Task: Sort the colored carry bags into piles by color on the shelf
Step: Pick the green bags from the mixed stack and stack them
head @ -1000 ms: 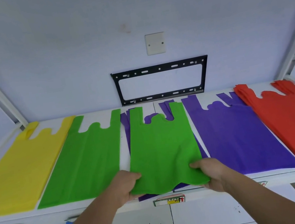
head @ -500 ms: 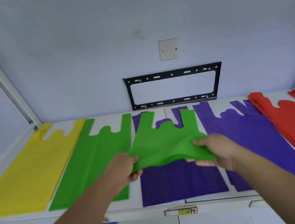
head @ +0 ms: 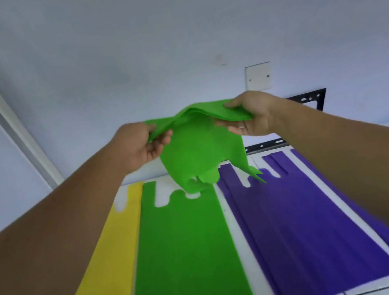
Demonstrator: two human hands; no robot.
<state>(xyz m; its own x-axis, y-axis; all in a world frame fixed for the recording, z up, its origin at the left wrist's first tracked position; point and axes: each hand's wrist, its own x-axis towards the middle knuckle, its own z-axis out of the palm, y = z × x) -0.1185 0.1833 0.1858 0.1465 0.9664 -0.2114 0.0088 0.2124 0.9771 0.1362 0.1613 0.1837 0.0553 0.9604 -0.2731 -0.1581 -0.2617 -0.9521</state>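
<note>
While the left hand (head: 139,144) and right hand (head: 251,115) each pinched an edge of the loose green bag (head: 200,151), it hung at twelve o'clock above the green pile (head: 186,252). Yellow pile (head: 101,275) at nine, purple piles (head: 298,227) at three lay sorted; judging so, laying it down remained.
</note>
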